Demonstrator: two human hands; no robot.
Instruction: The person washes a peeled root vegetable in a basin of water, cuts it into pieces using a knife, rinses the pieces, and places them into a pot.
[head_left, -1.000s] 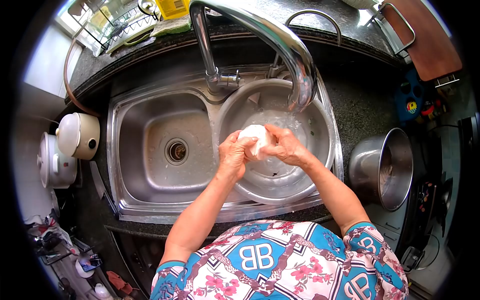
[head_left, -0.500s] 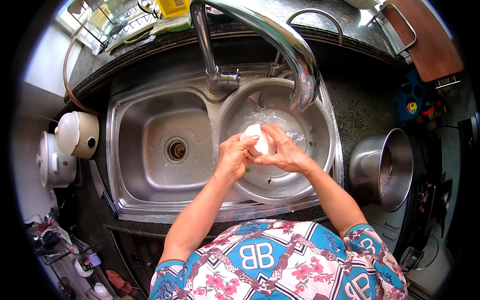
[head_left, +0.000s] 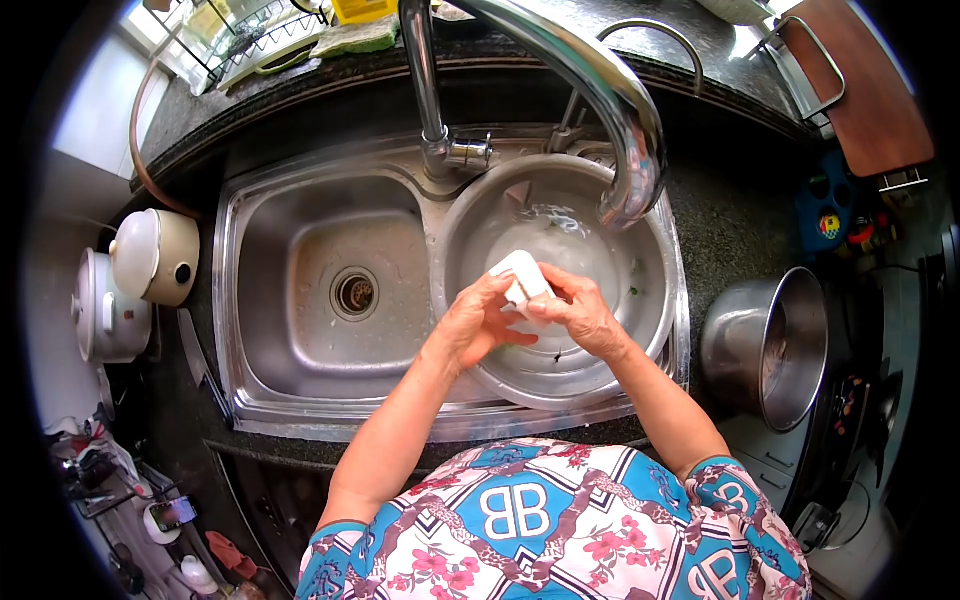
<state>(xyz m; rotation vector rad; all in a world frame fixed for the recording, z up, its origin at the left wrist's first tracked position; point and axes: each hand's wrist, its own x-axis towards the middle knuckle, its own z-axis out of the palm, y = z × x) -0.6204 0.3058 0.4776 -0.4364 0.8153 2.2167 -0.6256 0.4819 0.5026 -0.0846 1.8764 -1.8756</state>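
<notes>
A smooth, white, blocky piece point(head_left: 520, 278) is gripped between the left hand point(head_left: 473, 322) and the right hand point(head_left: 585, 314), both curled closed around it, above a round steel basin point(head_left: 640, 330) set in the right half of a brushed double sink point(head_left: 290, 350). A curved chrome tap point(head_left: 590, 80) arches overhead. A steel pot point(head_left: 770, 345) is seen on the dark speckled table point(head_left: 720, 220).

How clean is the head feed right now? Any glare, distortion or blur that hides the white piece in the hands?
Head view: strong fisheye, edges curve into a black border; bright glare on the faucet and basin rim; the white piece reads sharp between left hand and right hand, though fingers cover its lower part; the floor clutter at lower left is dim.
</notes>
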